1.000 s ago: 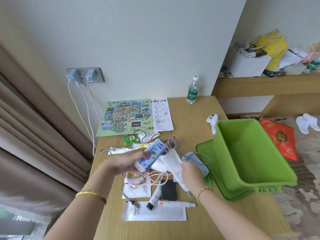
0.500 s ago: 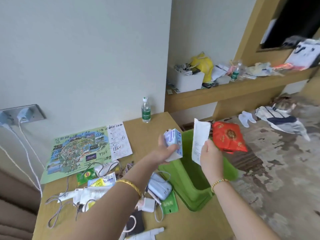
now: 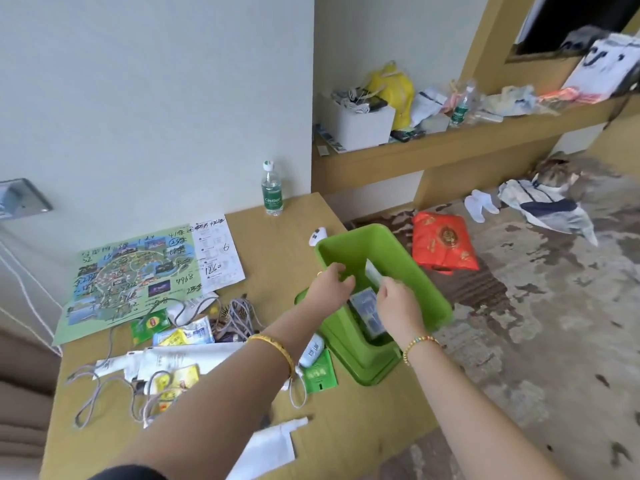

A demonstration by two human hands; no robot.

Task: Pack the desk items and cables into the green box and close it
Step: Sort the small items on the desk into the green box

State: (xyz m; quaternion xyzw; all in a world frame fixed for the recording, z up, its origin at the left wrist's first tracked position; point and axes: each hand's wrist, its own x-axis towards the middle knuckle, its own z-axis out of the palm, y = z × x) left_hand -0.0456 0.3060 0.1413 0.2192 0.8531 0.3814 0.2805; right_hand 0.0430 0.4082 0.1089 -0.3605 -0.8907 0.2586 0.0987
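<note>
Two hands (image 3: 330, 287) (image 3: 398, 301); one green box (image 3: 420, 268)

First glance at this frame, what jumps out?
The green box at the desk's right edge grabs the eye, with both hands over it: the left hand above its near-left side, the right hand pinching a white paper slip above a blue-patterned box already inside. Left of that, tangled cables and packets lie below a colourful map.
</note>
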